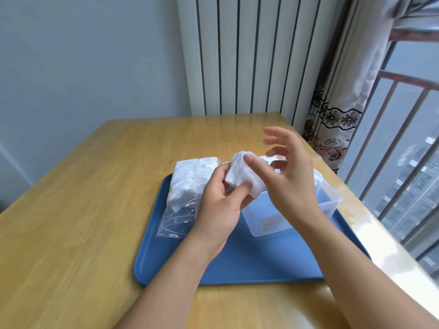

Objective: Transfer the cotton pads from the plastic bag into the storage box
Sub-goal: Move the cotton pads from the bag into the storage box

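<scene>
Pads (242, 178) in left hand (218, 206), perhaps over box (273, 222).

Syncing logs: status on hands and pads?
Left grip holds white square cotton pad stack. Right grip open, thumb touching it. Clear plastic storage box close by, nothing between.

This is a room in a home, a flat high above the street. A pale wooden bench (71, 210) sits in the corner. At 10 o'clock the wall (83, 55) is plain, painted a light blue-grey. At 12 o'clock a white column radiator (237, 55) stands behind the bench. At 2 o'clock hangs a light curtain (337, 110) with a black floral lace border. At 3 o'clock is a window fenced by a brown metal railing (403, 110) — through its bars, tower blocks (418, 167) show outside, seen from above.
</scene>
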A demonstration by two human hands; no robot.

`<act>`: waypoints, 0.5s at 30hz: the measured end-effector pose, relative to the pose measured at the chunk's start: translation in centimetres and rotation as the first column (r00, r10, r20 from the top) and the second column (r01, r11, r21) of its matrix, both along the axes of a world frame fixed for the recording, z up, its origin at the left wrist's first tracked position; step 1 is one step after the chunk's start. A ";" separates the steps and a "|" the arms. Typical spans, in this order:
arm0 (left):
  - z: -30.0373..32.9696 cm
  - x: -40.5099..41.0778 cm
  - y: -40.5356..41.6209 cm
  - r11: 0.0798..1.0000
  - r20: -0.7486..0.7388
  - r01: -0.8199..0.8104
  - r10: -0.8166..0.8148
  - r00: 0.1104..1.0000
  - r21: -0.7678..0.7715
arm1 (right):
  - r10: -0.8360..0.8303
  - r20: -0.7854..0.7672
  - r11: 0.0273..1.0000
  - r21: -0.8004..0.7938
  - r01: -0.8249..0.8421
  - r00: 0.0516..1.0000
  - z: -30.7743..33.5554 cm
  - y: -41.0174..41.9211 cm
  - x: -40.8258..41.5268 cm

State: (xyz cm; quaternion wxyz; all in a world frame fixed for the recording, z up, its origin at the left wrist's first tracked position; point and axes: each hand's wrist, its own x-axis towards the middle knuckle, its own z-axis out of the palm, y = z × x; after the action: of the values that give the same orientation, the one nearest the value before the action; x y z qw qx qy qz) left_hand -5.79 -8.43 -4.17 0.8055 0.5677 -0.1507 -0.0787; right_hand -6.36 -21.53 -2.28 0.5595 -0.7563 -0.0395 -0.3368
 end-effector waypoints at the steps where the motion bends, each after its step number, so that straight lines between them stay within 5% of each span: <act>1: -0.2 0.0 -0.1 1.000 0.001 -0.013 0.013 1.000 -0.016 | 0.017 -0.032 0.997 0.077 -0.014 0.999 0.1 0.6 -0.3; 4: -0.4 0.1 -0.1 0.998 0.000 0.018 -0.018 1.000 -0.053 | 0.159 -0.103 0.936 0.333 -0.116 0.982 0.6 2.5 -1.1; 6: -0.6 -0.1 -0.1 1.000 0.037 0.013 -0.014 0.999 0.008 | 0.189 -0.125 0.926 0.354 -0.134 0.974 0.7 3.3 -1.3; 10: -0.9 -0.1 -0.2 0.941 0.338 -0.227 0.134 0.932 0.252 | 0.193 -0.077 0.913 0.381 -0.150 0.978 0.7 3.8 -1.3; 15: -0.9 -0.4 -0.2 0.868 0.546 -0.371 0.144 0.825 0.331 | 0.213 -0.048 0.823 0.546 -0.153 0.976 0.9 3.7 -1.2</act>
State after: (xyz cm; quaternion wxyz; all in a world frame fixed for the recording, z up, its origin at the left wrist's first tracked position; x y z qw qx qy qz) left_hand -6.16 -8.62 -5.10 0.5977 0.7443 -0.2552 0.1539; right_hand -7.60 -17.82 -1.40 0.7805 -0.5779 0.0144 -0.2380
